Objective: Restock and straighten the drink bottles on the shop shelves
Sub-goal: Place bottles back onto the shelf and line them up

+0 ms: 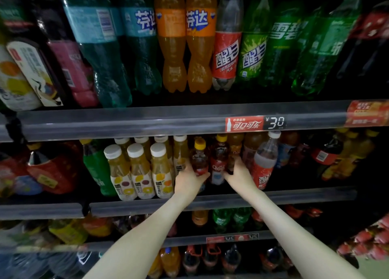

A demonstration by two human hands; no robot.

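Note:
On the middle shelf [221, 201] my left hand [189, 179] grips a small dark drink bottle with a yellow cap [199, 154]. My right hand [237, 173] grips another dark bottle [231, 152] further right, most of it hidden by my fingers and its neighbours. Between the two stands a dark Qoo bottle with a yellow cap [219, 158]. Both of my arms reach up from the bottom of the view.
Left of my hands stand white-capped juice bottles [139, 173]; a clear red-labelled bottle [265, 161] leans at the right. Large soda bottles [185, 43] fill the upper shelf above a price rail [254, 123]. Lower shelves hold more bottles [221, 219].

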